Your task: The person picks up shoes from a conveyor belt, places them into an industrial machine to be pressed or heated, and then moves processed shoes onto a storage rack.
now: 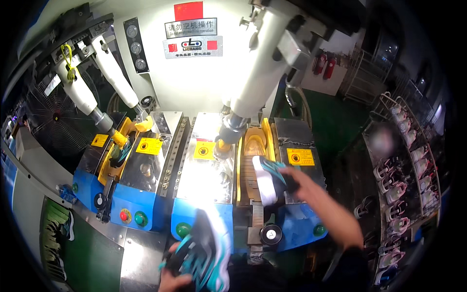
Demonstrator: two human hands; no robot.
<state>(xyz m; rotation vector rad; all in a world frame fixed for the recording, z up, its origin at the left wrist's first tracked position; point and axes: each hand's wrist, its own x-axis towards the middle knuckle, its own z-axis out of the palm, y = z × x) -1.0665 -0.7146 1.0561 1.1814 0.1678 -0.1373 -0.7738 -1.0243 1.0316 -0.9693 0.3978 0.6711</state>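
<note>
My left hand (173,278), near the lower edge, grips a black and teal sports shoe (208,248) with a white sole. The shoe is tilted, its sole side facing right, and it is partly blurred and glared. My right hand (302,186) is closed on a second black and teal shoe (266,181), its white sole turned to the left. That shoe hangs over the front of the right-hand pressing bay (249,182), which has yellow side pads. In the left-hand bay another dark shoe (120,156) sits beneath yellow-tipped press rods (119,138).
A thick white press cylinder (255,80) hangs above the right bay. Green buttons (141,218) and a red button (125,216) line the blue front. More shoes (65,228) lie at the lower left. At the right stands a rack (413,151) of pale shoes.
</note>
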